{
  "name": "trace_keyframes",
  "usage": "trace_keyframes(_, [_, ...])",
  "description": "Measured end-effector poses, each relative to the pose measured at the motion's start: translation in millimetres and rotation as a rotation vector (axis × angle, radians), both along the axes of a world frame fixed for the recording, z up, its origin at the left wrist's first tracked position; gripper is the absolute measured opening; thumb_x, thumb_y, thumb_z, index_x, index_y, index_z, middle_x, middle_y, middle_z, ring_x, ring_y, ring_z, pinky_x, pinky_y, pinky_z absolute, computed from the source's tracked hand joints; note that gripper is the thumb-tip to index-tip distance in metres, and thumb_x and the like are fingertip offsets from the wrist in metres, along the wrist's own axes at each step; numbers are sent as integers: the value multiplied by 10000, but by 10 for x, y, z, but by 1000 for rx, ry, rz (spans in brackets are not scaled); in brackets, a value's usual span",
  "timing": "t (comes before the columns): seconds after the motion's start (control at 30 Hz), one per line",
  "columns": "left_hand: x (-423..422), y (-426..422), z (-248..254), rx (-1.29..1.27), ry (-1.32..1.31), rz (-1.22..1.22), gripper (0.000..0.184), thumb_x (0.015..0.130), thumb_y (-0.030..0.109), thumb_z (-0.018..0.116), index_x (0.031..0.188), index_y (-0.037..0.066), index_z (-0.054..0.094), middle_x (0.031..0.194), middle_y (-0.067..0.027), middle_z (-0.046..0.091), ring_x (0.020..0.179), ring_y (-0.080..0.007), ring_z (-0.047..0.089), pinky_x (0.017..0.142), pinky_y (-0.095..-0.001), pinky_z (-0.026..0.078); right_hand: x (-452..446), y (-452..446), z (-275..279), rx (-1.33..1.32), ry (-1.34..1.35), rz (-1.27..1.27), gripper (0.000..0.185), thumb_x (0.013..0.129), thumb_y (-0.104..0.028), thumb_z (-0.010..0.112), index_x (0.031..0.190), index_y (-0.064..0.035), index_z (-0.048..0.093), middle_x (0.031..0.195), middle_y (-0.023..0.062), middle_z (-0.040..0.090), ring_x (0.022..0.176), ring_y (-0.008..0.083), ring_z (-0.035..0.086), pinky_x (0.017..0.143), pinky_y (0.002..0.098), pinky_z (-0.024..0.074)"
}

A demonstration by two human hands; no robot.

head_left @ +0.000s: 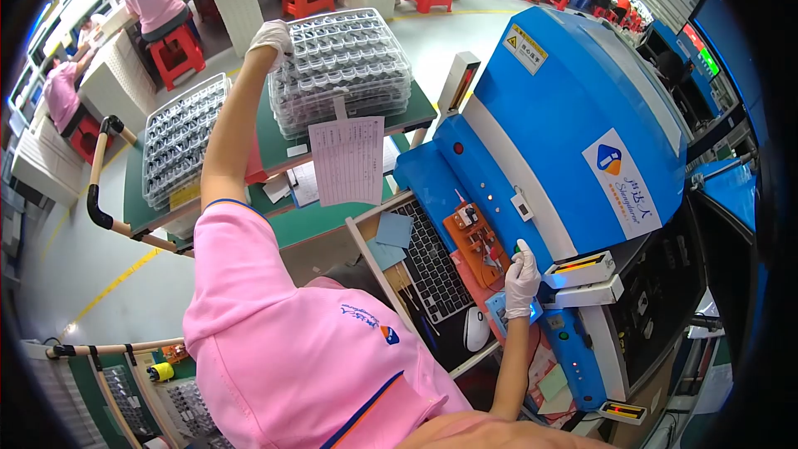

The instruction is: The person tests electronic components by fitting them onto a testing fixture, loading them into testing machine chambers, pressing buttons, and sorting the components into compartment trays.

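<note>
My left hand, in a white glove, reaches far out to the stacked clear plastic trays. Its fingers curl over the near-left corner of the upper tray, whose compartments hold rows of small dark parts. My right hand, also gloved, is at the front of the blue machine. Its fingers are curled, and a fingertip is at a green button; I see nothing held in it. Just left of that hand lies an orange fixture with small metal parts and wires.
Another filled tray stack stands left on the green cart. A handwritten sheet hangs from the trays. A keyboard and white mouse sit in an open drawer. Pink-shirted people sit on red stools behind.
</note>
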State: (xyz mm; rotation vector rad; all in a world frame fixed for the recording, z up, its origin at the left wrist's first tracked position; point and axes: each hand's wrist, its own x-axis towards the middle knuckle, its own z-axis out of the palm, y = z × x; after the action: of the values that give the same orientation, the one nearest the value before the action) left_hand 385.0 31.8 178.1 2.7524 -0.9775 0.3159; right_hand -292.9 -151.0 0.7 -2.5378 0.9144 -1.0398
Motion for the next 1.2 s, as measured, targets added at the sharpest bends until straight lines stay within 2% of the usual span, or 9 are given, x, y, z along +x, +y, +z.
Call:
trace_keyframes(0.13, [4, 126, -20, -29, 120, -44, 382, 650, 281, 759, 960, 60, 729, 981, -191, 704, 943, -352, 684, 819, -411, 548, 37, -4, -29, -90, -60, -12, 418, 840, 67, 504, 1217, -70, 624, 864, 114, 656, 734, 291, 661, 670, 360, 558])
trace_keyframes(0.27, [-745, 794, 250, -385, 64, 18, 388, 810, 378, 587, 981, 53, 713, 989, -193, 691, 978, -356, 652, 853, -445, 494, 0, -47, -50, -146, -56, -3, 372, 836, 66, 523, 1158, -74, 648, 860, 116, 653, 738, 297, 658, 655, 365, 549])
trace_keyframes(0.33, [-973, 1296, 208, -472, -75, 55, 390, 821, 384, 586, 957, 39, 708, 975, -211, 683, 972, -371, 646, 854, -454, 484, -42, -46, -69, -150, -37, 8, 353, 838, 65, 529, 1135, -75, 657, 863, 117, 653, 740, 299, 657, 650, 367, 545])
trace_keyframes(0.47, [-904, 2403, -320, -92, 41, 364, 440, 851, 416, 591, 1003, 18, 700, 1047, -242, 670, 1035, -372, 632, 902, -458, 472, -50, -34, -67, -30, 15, 21, 277, 864, 52, 530, 1068, -76, 666, 863, 120, 652, 743, 302, 657, 641, 378, 537])
trace_keyframes(0.6, [-1284, 2770, -827, 18, 227, 533, 485, 892, 456, 562, 1077, 24, 682, 1120, -240, 657, 1074, -376, 619, 939, -455, 471, 2, -16, -53, 68, 2, 37, 240, 880, 49, 521, 1045, -75, 645, 896, 141, 664, 788, 325, 670, 674, 381, 546])
trace_keyframes(0.7, [-1459, 2690, -1161, 3, -220, 628, 524, 909, 495, 549, 1142, 38, 658, 1180, -244, 638, 1136, -373, 599, 981, -454, 462, 30, -6, -53, 7, -94, 2, 233, 882, 47, 513, 1058, -66, 616, 938, 164, 669, 845, 349, 678, 715, 389, 552])
trace_keyframes(0.97, [-1224, 2696, -772, 147, 183, 605, 404, 918, 350, 530, 1154, 44, 647, 1174, -236, 652, 1119, -385, 622, 966, -477, 486, -3, 28, -36, 139, -99, 1, 203, 908, 15, 509, 1078, -57, 593, 969, 175, 673, 876, 357, 679, 744, 391, 552])
trace_keyframes(1.07, [-829, 2926, -986, 140, 134, 598, 363, 912, 293, 511, 1128, 39, 655, 1163, -232, 657, 1101, -388, 631, 950, -481, 497, -3, 41, -46, 167, -104, -24, 218, 897, 30, 511, 1081, -52, 597, 971, 172, 675, 862, 354, 675, 748, 383, 554])
trace_keyframes(1.2, [-889, 2935, -782, 92, 76, 633, 339, 904, 239, 497, 1124, 39, 662, 1162, -227, 659, 1114, -382, 628, 949, -479, 503, -12, 19, -62, 94, -135, -9, 254, 882, 44, 518, 1105, -41, 606, 965, 164, 677, 842, 341, 672, 750, 373, 558])
